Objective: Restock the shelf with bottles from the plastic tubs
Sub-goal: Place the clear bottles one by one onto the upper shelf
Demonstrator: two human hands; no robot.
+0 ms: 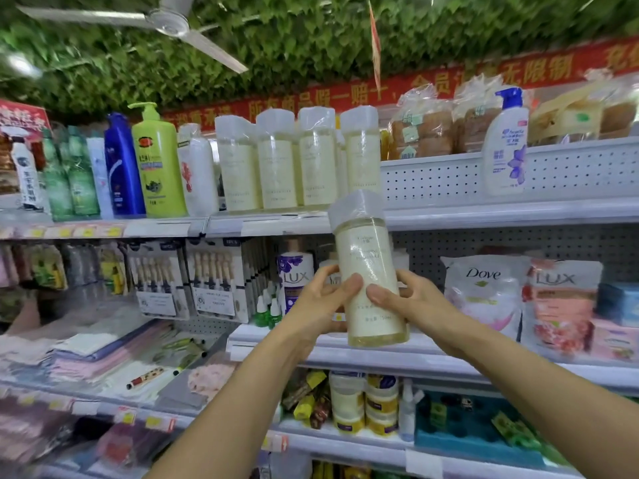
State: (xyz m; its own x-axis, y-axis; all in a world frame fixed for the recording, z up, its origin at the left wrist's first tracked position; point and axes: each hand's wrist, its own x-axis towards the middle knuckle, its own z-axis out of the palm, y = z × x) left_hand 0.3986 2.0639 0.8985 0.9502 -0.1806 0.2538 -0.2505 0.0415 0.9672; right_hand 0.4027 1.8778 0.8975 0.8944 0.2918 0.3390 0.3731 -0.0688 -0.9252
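Note:
A tall pale-yellow bottle (368, 257) with a plastic-wrapped cap is held upright in front of the shelves. My left hand (323, 300) grips its lower left side and my right hand (411, 299) grips its lower right side, thumbs on the label. On the top shelf (484, 214) stands a row of several matching pale bottles (276, 160), just above and left of the held one. The shelf space right of that row, straight above the held bottle, holds nothing up to a white pump bottle (506, 146). No plastic tub is in view.
Green, blue and lime pump bottles (157, 160) fill the top shelf's left. Bagged bread (422, 127) sits behind the perforated back panel. The middle shelf holds a Lux bottle (294, 278), Dove and Lux refill pouches (484, 292) and boxed goods. A ceiling fan (166, 22) hangs overhead.

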